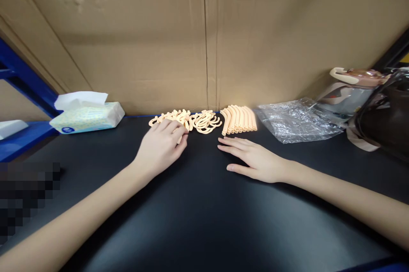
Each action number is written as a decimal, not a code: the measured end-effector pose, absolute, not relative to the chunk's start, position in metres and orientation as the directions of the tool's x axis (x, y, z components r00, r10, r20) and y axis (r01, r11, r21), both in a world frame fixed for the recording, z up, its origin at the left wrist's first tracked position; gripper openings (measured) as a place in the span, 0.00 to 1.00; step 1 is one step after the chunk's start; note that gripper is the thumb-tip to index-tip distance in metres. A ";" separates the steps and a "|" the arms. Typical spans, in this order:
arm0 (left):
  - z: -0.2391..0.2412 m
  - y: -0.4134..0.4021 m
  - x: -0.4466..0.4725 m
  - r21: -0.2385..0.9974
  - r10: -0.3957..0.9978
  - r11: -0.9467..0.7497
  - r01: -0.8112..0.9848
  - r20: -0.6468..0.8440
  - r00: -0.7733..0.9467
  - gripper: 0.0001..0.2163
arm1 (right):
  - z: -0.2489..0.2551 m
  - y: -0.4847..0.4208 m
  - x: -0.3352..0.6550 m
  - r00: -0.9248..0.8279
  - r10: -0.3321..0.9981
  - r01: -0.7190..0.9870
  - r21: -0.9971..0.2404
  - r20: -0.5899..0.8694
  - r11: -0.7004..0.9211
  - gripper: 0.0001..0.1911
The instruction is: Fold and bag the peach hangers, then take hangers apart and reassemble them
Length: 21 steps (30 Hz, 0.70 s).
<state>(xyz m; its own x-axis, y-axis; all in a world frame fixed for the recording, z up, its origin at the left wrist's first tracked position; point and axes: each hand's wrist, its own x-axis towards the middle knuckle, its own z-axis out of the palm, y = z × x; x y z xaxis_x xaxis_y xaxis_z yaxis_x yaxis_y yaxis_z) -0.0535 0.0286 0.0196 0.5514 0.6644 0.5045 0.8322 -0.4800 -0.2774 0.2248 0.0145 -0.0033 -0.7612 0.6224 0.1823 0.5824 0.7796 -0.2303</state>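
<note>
My left hand [164, 142] bends over the front of a loose pile of peach-coloured hook-shaped plastic pieces [174, 115]. Its fingers are curled toward the thumb, and what they may pinch is hidden apart from a small pale bit. Just right of that pile lies a second heap of thin curved peach pieces [206, 122]. Further right, peach bent tubes [239, 119] lie stacked side by side in neat rows. In front of these tubes my right hand [255, 159] is stretched out low over the black table, palm down, fingers apart, holding nothing.
A tissue pack [89, 118] sits at the back left beside a blue metal frame [28, 80]. On the right are a crumpled clear plastic bag [297, 120], a clear bottle [348, 95] and a dark bag [386, 114]. Cardboard [153, 50] walls off the back of the black table [198, 221].
</note>
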 end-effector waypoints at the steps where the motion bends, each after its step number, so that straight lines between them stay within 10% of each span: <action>1: 0.021 0.032 -0.059 -0.307 0.671 -0.431 0.849 0.519 0.529 0.11 | -0.003 0.015 0.225 -0.762 0.623 0.584 -0.228 0.177 0.779 0.31; 10: 0.019 0.051 -0.087 -0.200 0.846 -0.158 0.967 0.478 0.237 0.20 | -0.006 0.016 0.226 -0.767 0.616 0.580 -0.217 0.181 0.785 0.31; 21: 0.012 0.054 -0.087 -0.210 0.858 -0.208 0.955 0.429 0.281 0.16 | -0.004 0.015 0.225 -0.765 0.623 0.590 -0.208 0.166 0.780 0.31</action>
<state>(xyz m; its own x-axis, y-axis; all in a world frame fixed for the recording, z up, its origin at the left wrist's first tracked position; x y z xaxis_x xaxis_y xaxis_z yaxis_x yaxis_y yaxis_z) -0.0867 0.0536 0.0115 0.2814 0.8582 0.4292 0.9553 -0.2084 -0.2097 0.2252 0.0151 -0.0042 -0.7647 0.6228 0.1656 0.5902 0.7800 -0.2079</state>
